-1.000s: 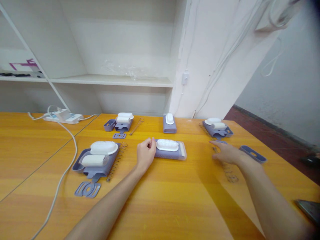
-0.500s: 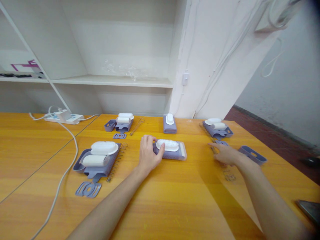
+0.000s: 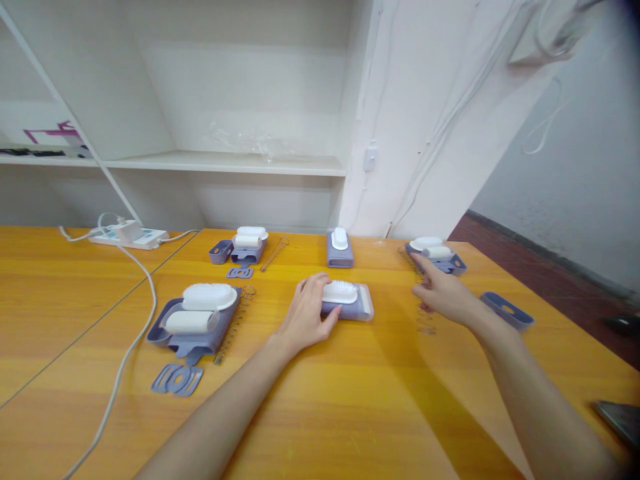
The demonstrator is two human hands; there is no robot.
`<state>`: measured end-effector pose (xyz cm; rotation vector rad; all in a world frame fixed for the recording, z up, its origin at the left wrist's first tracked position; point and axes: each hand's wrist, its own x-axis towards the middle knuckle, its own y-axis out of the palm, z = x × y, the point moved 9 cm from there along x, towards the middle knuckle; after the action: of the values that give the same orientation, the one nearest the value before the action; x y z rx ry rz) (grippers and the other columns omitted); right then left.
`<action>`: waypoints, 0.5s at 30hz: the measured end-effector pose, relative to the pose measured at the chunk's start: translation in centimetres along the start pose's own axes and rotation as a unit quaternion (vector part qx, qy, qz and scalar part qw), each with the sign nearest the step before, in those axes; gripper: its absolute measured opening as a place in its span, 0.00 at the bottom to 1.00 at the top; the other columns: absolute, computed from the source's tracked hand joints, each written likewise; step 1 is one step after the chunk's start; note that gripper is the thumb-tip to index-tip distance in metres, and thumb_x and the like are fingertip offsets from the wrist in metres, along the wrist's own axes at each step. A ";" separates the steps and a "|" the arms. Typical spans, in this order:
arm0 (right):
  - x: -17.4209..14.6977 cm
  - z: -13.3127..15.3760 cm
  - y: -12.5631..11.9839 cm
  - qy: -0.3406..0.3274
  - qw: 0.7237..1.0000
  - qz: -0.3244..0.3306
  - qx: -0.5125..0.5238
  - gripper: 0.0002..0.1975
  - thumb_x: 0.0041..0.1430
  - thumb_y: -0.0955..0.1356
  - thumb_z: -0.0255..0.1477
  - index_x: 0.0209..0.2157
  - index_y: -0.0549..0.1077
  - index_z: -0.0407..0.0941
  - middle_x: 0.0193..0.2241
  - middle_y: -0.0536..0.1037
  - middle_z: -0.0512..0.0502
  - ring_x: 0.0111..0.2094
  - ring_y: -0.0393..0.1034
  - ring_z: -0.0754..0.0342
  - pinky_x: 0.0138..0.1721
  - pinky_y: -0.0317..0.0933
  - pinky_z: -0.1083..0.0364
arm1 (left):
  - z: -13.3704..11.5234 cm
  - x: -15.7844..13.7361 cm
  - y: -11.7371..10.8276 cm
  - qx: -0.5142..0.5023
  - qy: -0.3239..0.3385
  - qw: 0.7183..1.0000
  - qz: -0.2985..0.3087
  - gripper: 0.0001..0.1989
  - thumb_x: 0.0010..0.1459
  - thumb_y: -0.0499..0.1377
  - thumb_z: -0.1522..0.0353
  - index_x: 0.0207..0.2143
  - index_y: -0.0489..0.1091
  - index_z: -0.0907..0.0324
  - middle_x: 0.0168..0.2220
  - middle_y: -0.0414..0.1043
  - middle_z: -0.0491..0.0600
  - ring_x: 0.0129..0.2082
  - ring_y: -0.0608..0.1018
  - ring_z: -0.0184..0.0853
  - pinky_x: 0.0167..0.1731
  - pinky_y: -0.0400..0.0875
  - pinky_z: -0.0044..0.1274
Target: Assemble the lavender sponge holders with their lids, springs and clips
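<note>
My left hand (image 3: 311, 312) curls over the left end of a purple case (image 3: 356, 311). Its thumb lies along the front side and its fingers reach over the top, beside a white bristled brush (image 3: 341, 292) on the case. At the right, my right hand (image 3: 443, 293) has its index finger stretched toward another purple set with white parts (image 3: 436, 252). Its other fingers are bent around a thin metal spring (image 3: 427, 325), whose blurred loops hang below the thumb. An oval purple tray (image 3: 507, 311) rests by my right wrist.
At the left stand a purple set with white brush and roller (image 3: 200, 320), a coil spring (image 3: 233, 328) and purple flat rings (image 3: 177, 380). A similar set (image 3: 249, 243) and a purple case (image 3: 340, 253) stand behind. A white cable (image 3: 135, 340) crosses the left, from a power strip (image 3: 129, 235).
My left hand has slid slightly right along the case, covering the brush's left end. My right hand has shifted up and left, and the spring's loops have swung left with it.
</note>
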<state>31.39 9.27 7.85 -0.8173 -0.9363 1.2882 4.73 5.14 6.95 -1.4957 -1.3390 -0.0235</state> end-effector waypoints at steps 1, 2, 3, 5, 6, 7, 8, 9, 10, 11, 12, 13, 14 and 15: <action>0.0 0.2 -0.4 -0.005 1.000 -0.023 0.005 0.37 0.49 0.63 0.26 0.62 0.49 0.42 0.18 0.73 0.54 0.20 0.68 0.55 0.22 0.53 0.59 | 0.1 0.0 0.0 -0.002 -0.004 1.000 0.001 0.23 0.53 0.56 0.66 0.51 0.55 0.59 0.52 0.62 0.59 0.55 0.64 0.43 0.52 0.57 0.37; 0.0 0.6 -0.7 -0.012 0.999 -0.046 0.010 0.38 0.49 0.64 0.27 0.62 0.49 0.42 0.20 0.74 0.53 0.21 0.69 0.54 0.23 0.54 0.59 | 0.1 0.0 0.0 -0.003 -0.007 1.000 0.002 0.23 0.53 0.56 0.65 0.51 0.55 0.59 0.52 0.62 0.59 0.54 0.64 0.44 0.52 0.58 0.37; -0.1 1.0 -1.0 -0.020 0.998 -0.066 0.012 0.37 0.49 0.64 0.28 0.61 0.51 0.42 0.22 0.75 0.52 0.23 0.69 0.54 0.24 0.55 0.58 | 0.1 0.1 0.0 -0.002 -0.011 1.000 0.001 0.23 0.53 0.57 0.65 0.50 0.56 0.59 0.51 0.62 0.58 0.54 0.64 0.44 0.51 0.58 0.36; -0.5 1.8 -1.3 -0.030 0.995 -0.093 0.004 0.30 0.49 0.65 0.32 0.56 0.60 0.42 0.25 0.76 0.50 0.25 0.70 0.53 0.26 0.57 0.57 | 0.2 0.1 0.0 0.005 -0.017 1.000 -0.001 0.23 0.53 0.57 0.63 0.50 0.56 0.59 0.51 0.62 0.58 0.54 0.64 0.44 0.50 0.58 0.36; -0.8 2.2 -1.3 -0.032 0.994 -0.100 -0.006 0.26 0.50 0.65 0.33 0.52 0.66 0.42 0.25 0.75 0.49 0.26 0.69 0.52 0.27 0.57 0.57 | 0.2 0.1 -0.1 0.009 -0.019 1.000 -0.002 0.24 0.53 0.57 0.63 0.50 0.56 0.59 0.50 0.62 0.58 0.54 0.64 0.44 0.50 0.58 0.36; -1.1 2.5 -1.2 -0.032 0.994 -0.103 -0.019 0.22 0.50 0.64 0.34 0.48 0.69 0.42 0.25 0.75 0.49 0.27 0.69 0.52 0.28 0.58 0.56 | 0.2 0.1 -0.1 0.014 -0.021 1.000 -0.004 0.24 0.53 0.57 0.62 0.50 0.56 0.59 0.50 0.63 0.58 0.53 0.65 0.44 0.50 0.58 0.36; -1.6 2.8 -1.1 -0.032 0.993 -0.107 -0.032 0.20 0.51 0.64 0.35 0.45 0.72 0.42 0.25 0.75 0.48 0.27 0.69 0.52 0.29 0.58 0.56 | 0.2 0.1 -0.1 0.019 -0.022 1.000 -0.005 0.24 0.53 0.58 0.62 0.50 0.56 0.59 0.50 0.63 0.58 0.53 0.65 0.44 0.50 0.58 0.36; -2.1 3.0 -0.9 -0.031 0.992 -0.111 -0.043 0.19 0.52 0.63 0.35 0.43 0.73 0.42 0.25 0.74 0.48 0.28 0.69 0.52 0.29 0.58 0.56 | 0.2 0.1 -0.1 0.023 -0.023 0.999 -0.006 0.24 0.53 0.58 0.62 0.50 0.56 0.59 0.50 0.63 0.58 0.53 0.65 0.44 0.50 0.58 0.37; -2.6 3.0 -0.6 -0.030 0.992 -0.109 -0.054 0.18 0.53 0.62 0.35 0.43 0.73 0.42 0.25 0.74 0.47 0.28 0.69 0.51 0.30 0.58 0.55 | 0.2 0.1 -0.1 0.029 -0.023 0.999 -0.007 0.24 0.53 0.57 0.62 0.50 0.55 0.59 0.50 0.63 0.58 0.53 0.65 0.44 0.51 0.57 0.37; -3.1 2.9 -0.3 -0.028 0.992 -0.105 -0.062 0.19 0.53 0.62 0.35 0.43 0.73 0.42 0.25 0.74 0.47 0.29 0.69 0.51 0.30 0.59 0.55 | 0.2 0.1 -0.1 0.033 -0.022 0.999 -0.007 0.24 0.53 0.57 0.62 0.50 0.55 0.59 0.50 0.63 0.57 0.53 0.65 0.44 0.51 0.57 0.37; -3.6 2.6 0.2 -0.022 0.993 -0.098 -0.069 0.19 0.54 0.61 0.35 0.43 0.73 0.42 0.26 0.74 0.46 0.29 0.69 0.50 0.31 0.59 0.54 | 0.2 0.1 0.0 0.038 -0.021 0.999 -0.007 0.24 0.53 0.57 0.61 0.50 0.55 0.59 0.49 0.63 0.57 0.53 0.65 0.44 0.51 0.56 0.38; -4.2 2.1 0.7 -0.015 0.993 -0.089 -0.072 0.19 0.54 0.61 0.35 0.44 0.73 0.41 0.26 0.74 0.46 0.30 0.70 0.50 0.32 0.60 0.54 | 0.2 0.1 0.0 0.042 -0.019 0.999 -0.007 0.24 0.53 0.57 0.61 0.50 0.55 0.59 0.49 0.63 0.57 0.53 0.65 0.44 0.52 0.56 0.38; -4.7 1.4 1.1 -0.006 0.994 -0.080 -0.069 0.20 0.54 0.60 0.35 0.44 0.72 0.40 0.27 0.75 0.45 0.31 0.70 0.49 0.33 0.60 0.53 | 0.1 0.1 0.0 0.045 -0.016 0.999 -0.008 0.24 0.53 0.57 0.61 0.50 0.56 0.59 0.49 0.63 0.57 0.53 0.65 0.44 0.52 0.55 0.38; -5.3 0.4 1.5 0.008 0.995 -0.069 -0.068 0.20 0.54 0.60 0.35 0.44 0.72 0.40 0.27 0.75 0.44 0.31 0.71 0.48 0.33 0.61 0.52 | 0.1 0.1 0.0 0.049 -0.014 0.999 -0.009 0.24 0.53 0.57 0.61 0.50 0.56 0.59 0.49 0.64 0.57 0.53 0.65 0.44 0.52 0.55 0.38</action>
<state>30.16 4.15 6.06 -0.8522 -1.0585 1.1064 4.69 5.24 6.98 -1.4063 -1.3570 0.0507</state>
